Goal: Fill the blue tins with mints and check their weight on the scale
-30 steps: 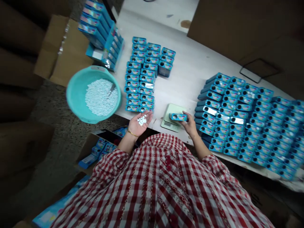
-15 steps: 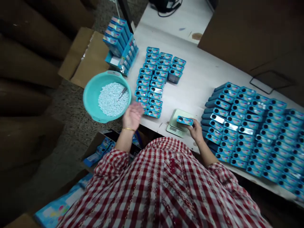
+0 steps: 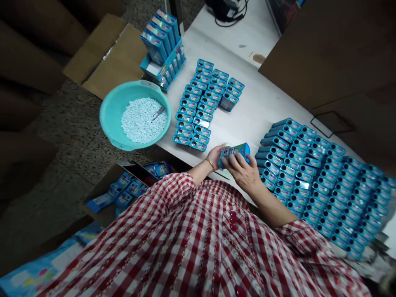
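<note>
A small blue box [image 3: 234,152] with printed sides is tipped on its side above the table's front edge. My right hand [image 3: 246,175] holds it from the near side, fingers spread along its face. At the box's left end, my left hand [image 3: 214,156] is closed round it, its fingers partly hidden behind. Underneath is a pale green weighing scale [image 3: 224,173], mostly covered by the box and hands. To the left stands a turquoise bowl [image 3: 108,119] with small white pellets [image 3: 140,123] and a scoop [image 3: 158,113] lying in them.
Rows of upright blue boxes [image 3: 198,99] stand at the table's middle. A larger block of them [image 3: 306,177] fills the right. A display carton [image 3: 167,70] is at the back left, beside a cardboard box [image 3: 102,53]. Below left, an open carton [image 3: 123,189] holds blue packs.
My left hand has moved right from beside the bowl to the box. The box has been lifted off the scale and tipped over in my right hand. The view has shifted slightly.
</note>
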The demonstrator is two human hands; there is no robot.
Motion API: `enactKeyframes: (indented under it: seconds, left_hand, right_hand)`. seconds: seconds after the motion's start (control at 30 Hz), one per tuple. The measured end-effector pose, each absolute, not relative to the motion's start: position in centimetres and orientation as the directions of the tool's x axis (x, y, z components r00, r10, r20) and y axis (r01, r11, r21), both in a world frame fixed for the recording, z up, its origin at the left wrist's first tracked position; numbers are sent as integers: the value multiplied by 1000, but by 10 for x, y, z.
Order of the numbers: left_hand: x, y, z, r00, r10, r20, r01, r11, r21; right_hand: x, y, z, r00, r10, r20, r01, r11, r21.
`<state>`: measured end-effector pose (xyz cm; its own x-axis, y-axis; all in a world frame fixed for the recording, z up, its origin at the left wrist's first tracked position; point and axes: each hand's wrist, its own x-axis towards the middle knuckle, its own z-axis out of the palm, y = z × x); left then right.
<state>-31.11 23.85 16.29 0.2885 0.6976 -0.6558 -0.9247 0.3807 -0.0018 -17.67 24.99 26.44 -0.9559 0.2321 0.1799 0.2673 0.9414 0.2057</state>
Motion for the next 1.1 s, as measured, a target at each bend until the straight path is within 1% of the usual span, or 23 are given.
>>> enactKeyframes:
  seconds: [0.07,0.13,0.4,0.5,0.57,0.6,0.63,0.67,0.7,0.77,0.83,0.87,0.9,0.93,1.0,1.1]
  left_hand:
    - [-309,238,162,282,684,-672,-924,383,3]
    - [-308,238,161,273,676,-684,-922,386,13]
    - [-305,238,158,286,666,-689,-913,409,17]
    - [-302,240,159,302,662,-686,-912,411,-5]
    - [-300,242,160,317,648,-692,-912,409,-35]
    - [-300,242,160,318,643,-696,-915,401,-47]
    - [-300,242,159,307,641,-704,-921,385,-51]
    - [-300,242,157,282,639,-716,-931,361,-44]
    - [-300,242,155,249,638,-728,-941,336,-28]
    - [-303,241,151,202,632,-748,-951,310,5]
    - [-307,238,148,184,628,-757,-952,306,23]
    - [-310,237,148,175,626,-760,-953,302,29]
    - [-313,234,148,164,623,-765,-955,295,35]
    - [-316,231,148,149,618,-772,-957,288,45]
    - [-323,223,150,120,607,-786,-957,281,70]
    - [-333,206,154,88,581,-809,-956,276,94]
  right_hand:
    - [-177,247,264,-958,206,198,250,941,228]
    - [-176,245,263,-958,199,206,244,944,221]
    - [-175,245,252,-955,239,173,260,959,113]
    - [-170,246,250,-939,284,194,309,944,117]
    - [-165,247,249,-914,349,207,376,920,111]
    - [-161,248,248,-895,396,206,420,903,89]
    - [-157,250,245,-870,448,207,466,883,47]
    - [-152,252,242,-835,507,214,514,857,-21]
    - [-147,254,236,-788,573,225,562,819,-117]
    - [-136,259,219,-652,717,247,617,691,-376]
    - [-126,263,196,-483,849,213,580,493,-649]
    - [-122,264,184,-401,901,167,530,377,-759]
    - [-119,264,171,-330,938,105,472,261,-842]
    - [-117,264,158,-277,960,39,413,156,-897]
    - [-117,261,136,-233,970,-66,320,12,-947]
    - [-124,257,113,-256,957,-139,287,-62,-956]
